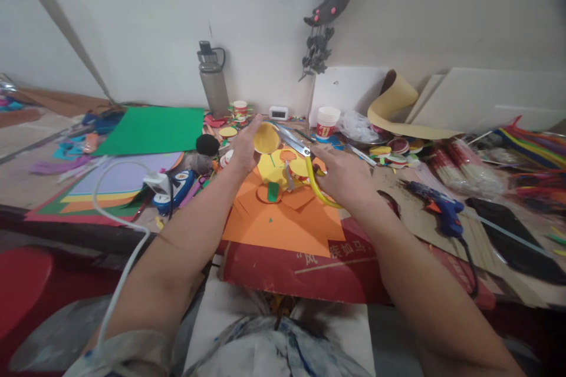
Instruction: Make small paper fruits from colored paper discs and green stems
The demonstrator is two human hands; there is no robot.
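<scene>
My left hand (246, 148) is closed on a round yellow paper piece (266, 138), held up above the table. Its far edge lies close to the blades of a pair of scissors (293, 142). The yellow handles of the scissors are in my right hand (344, 172), with the blades pointing up and left. Whether the blades touch the yellow piece I cannot tell. Below both hands lie orange paper sheets (287, 226), yellow paper scraps (270, 169) and a small green piece (273, 191), all on a red printed board (300, 275).
A blue glue gun (447, 215) and a black phone-like slab (522, 241) lie at the right. Coloured sheets (119, 182) and a green sheet (152, 129) are at the left. Behind stand a bottle (214, 82) and paper cups (328, 122). A white cable (126, 259) crosses my left arm.
</scene>
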